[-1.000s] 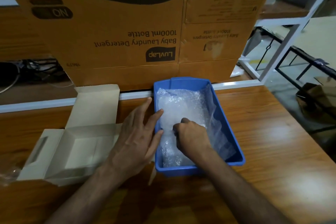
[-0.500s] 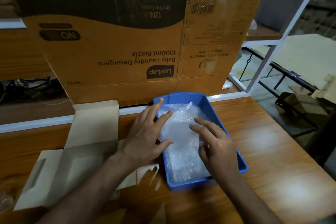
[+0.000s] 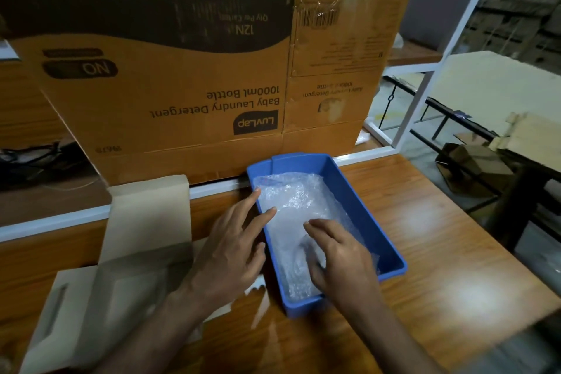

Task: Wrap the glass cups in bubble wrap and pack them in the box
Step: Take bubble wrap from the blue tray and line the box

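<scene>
Head view: blue tray (image 3: 381, 222) sat centre-right of frame on the tabletop (image 3: 440, 252), far end against a big upside-down carton (image 3: 182, 85) filling the upper frame. Bubble wrap (image 3: 299, 206) lay inside the tray, covering most of its floor; no cup could be made out under it. Left hand (image 3: 230, 252) reached over the tray's left rim, grip open, fingers straight, fingertips touching the wrap's upper-left part. Right hand (image 3: 343, 261) lay on the wrap at the tray's near end, grip open, fingers spread flat and pressing it. Open box (image 3: 100, 276) lay at lower left of frame, just beside the tray, flaps out, partly under the left forearm.
</scene>
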